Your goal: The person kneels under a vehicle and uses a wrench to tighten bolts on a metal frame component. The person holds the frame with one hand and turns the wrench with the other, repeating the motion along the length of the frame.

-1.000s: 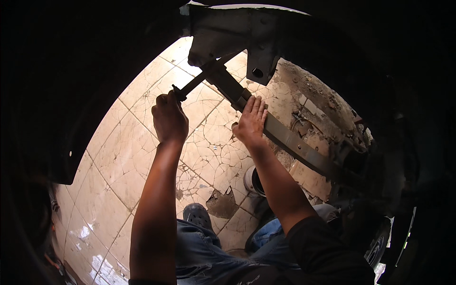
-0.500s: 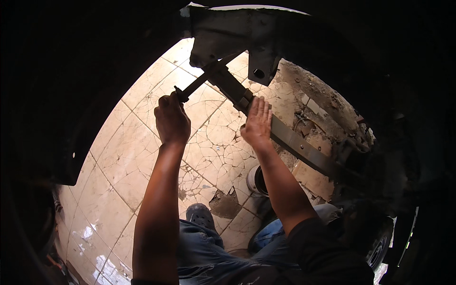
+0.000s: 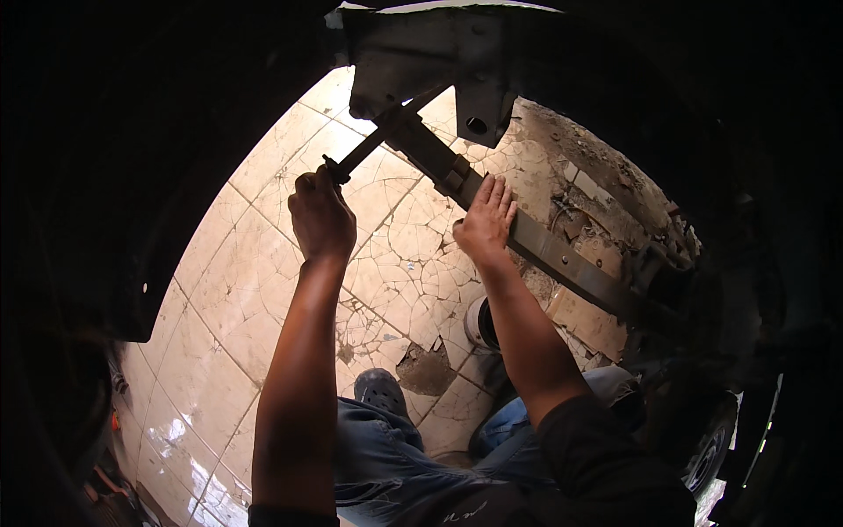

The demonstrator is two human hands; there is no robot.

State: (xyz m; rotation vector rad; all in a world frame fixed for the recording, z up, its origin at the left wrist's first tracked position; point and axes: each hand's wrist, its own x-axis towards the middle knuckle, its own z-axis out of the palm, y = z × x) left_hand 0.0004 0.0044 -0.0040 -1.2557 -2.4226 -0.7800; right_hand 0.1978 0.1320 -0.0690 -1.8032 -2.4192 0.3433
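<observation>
So the left hand (image 3: 322, 220) is balled up tight around the lower end of a dark metal bar (image 3: 362, 154), with a short crosspiece (image 3: 335, 169) poking out right at the top of the fist. It's pretty dark there, so I can't make out exactly how the fingers wrap. The bar slants up and to the right until it meets the upper end of what looks like a leaf spring (image 3: 562, 257).

The right hand (image 3: 490, 220) isn't clenched on anything: it's pressed onto that same spring, fingers out straight and close together, thumb off by the near edge. Just up from the fingertips there's a metal clip (image 3: 457, 173) around the spring, which runs diagonally from up top, between the two hands, down to the right where it fades into shadow.

Past the top end, a dark bracket (image 3: 492, 97) with a round hole hangs down. Underneath it's all cracked floor tiles (image 3: 386, 228), with rubble (image 3: 606, 184) off to the right. A whitish can (image 3: 474, 327) sits partly behind the right forearm, near a grey clog (image 3: 380, 391) and blue jeans (image 3: 382, 439). There's a wheel (image 3: 709, 455) over at lower right too.
</observation>
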